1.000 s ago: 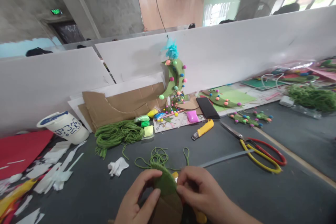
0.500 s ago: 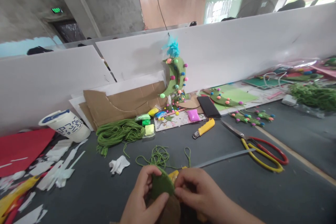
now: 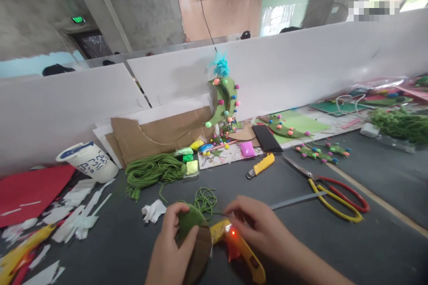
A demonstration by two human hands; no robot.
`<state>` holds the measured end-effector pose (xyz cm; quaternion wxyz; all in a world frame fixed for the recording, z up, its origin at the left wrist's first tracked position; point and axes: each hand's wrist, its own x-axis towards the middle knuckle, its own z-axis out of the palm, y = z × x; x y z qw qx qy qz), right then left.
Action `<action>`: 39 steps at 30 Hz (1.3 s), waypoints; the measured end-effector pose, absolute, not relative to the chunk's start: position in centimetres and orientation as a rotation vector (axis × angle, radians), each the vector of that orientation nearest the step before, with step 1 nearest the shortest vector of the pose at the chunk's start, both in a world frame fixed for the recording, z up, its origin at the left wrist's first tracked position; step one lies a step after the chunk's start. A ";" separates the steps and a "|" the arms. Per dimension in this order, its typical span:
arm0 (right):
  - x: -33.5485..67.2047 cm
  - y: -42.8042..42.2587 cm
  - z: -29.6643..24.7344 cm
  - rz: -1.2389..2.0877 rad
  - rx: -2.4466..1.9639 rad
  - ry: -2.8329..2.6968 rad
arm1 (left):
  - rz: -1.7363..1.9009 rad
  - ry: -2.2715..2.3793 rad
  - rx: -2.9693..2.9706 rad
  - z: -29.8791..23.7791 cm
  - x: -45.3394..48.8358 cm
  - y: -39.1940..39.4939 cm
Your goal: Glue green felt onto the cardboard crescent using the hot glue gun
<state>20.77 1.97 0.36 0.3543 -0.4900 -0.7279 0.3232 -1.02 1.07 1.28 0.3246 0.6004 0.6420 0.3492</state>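
My left hand (image 3: 175, 245) grips a rounded cardboard piece (image 3: 199, 256), thumb across its front. Green yarn covers the upper part of the piece; bare brown cardboard shows below. My right hand (image 3: 256, 225) is to the right with its fingers pinched together on a strand of green yarn, which runs back toward a loose tangle of yarn (image 3: 205, 200). Just under my right hand lies a yellow hot glue gun (image 3: 245, 254) with a red light glowing on it. Its front end is close to the cardboard piece; I cannot tell whether they touch.
Red-and-yellow-handled scissors (image 3: 337, 196) and a yellow utility knife (image 3: 261, 166) lie beyond my right hand. A green yarn skein (image 3: 155, 171), white tub (image 3: 88, 162), and paper scraps (image 3: 78, 207) are on the left. A crescent ornament with pompoms (image 3: 222, 100) stands by the white partition (image 3: 284, 71).
My left hand has moved left with the cardboard piece, showing more bare cardboard. My right hand has separated from the piece, and the glue gun beneath is now uncovered.
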 end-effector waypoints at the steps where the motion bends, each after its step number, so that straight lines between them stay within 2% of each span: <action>1: 21.3 2.5 0.3 0.760 -1.308 -1.874 | 0.883 1.716 1.591 1.1 -1.6 1.4; 5: 22.4 3.2 0.1 0.543 -1.561 -1.965 | 0.919 1.872 1.631 0.5 -3.3 2.5; 11: 19.8 0.3 -0.5 0.724 -1.794 -2.226 | 0.969 1.950 1.630 0.1 -4.1 3.4; 19: 20.1 0.1 -1.3 0.879 -1.713 -2.260 | 1.080 1.908 1.636 -0.1 -4.2 3.7; 21: 20.5 0.3 -1.5 1.047 -1.620 -2.131 | 1.088 1.906 1.635 0.1 -4.1 3.6; 26: 20.7 1.0 -2.0 1.750 -1.263 -1.596 | 1.080 1.910 1.623 0.2 -4.0 3.5; 32: 20.4 0.8 -0.9 2.186 -1.063 -1.122 | 1.039 1.856 1.622 0.2 -3.8 3.1; 39: 20.4 1.3 -0.3 1.897 -1.144 -1.155 | 0.991 1.858 1.613 0.4 -2.7 2.7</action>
